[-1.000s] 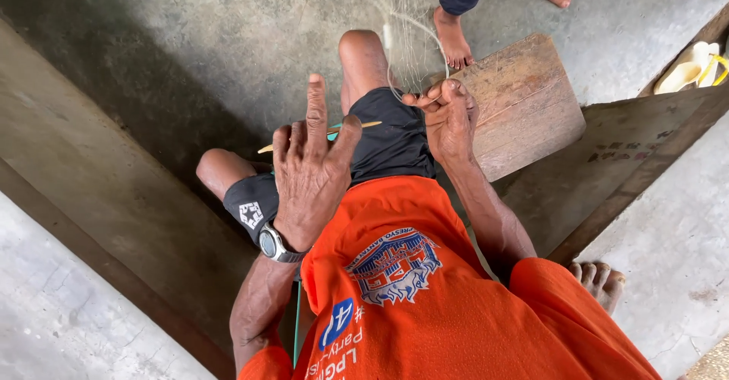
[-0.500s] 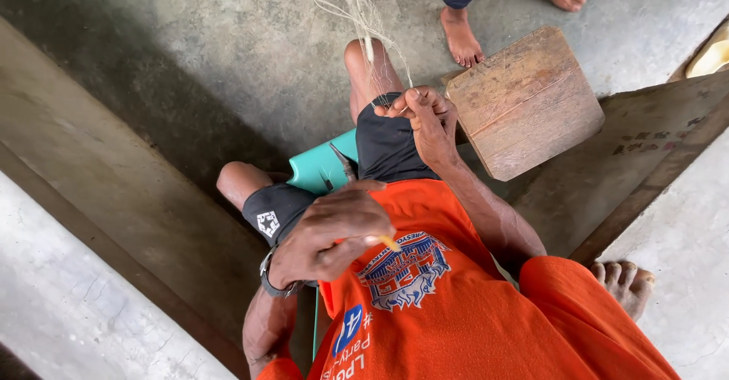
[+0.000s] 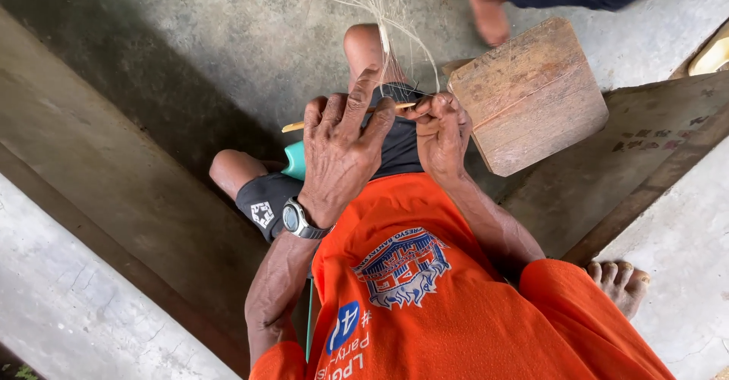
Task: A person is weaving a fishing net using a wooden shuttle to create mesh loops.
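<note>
Head view looks straight down on a seated person in an orange shirt (image 3: 425, 296), knees drawn up over a concrete floor (image 3: 228, 38). Just above centre the left hand (image 3: 342, 152) has its fingers spread and curled over a thin pale stick (image 3: 345, 114) that runs across from nine o'clock to three o'clock; the stick passes under those fingers, grasped loosely rather than clenched. Its far end meets the right hand (image 3: 440, 126), whose fingers are pinched tight on a bunch of fine pale netting strands (image 3: 387, 31) that rise toward twelve o'clock, out of the frame. A worn wooden board (image 3: 528, 95) lies at two o'clock, just beside the right hand. A teal object (image 3: 295, 160) shows at nine o'clock behind the left wrist, mostly hidden, and a wristwatch (image 3: 298, 219) sits on that wrist. Someone else's bare foot (image 3: 487, 8) stands at one o'clock. By my reading, the step in hand is passing the stick through the mesh while the right hand keeps it taut. The next move calls for steady tension and a clean pull to set the knot.
</note>
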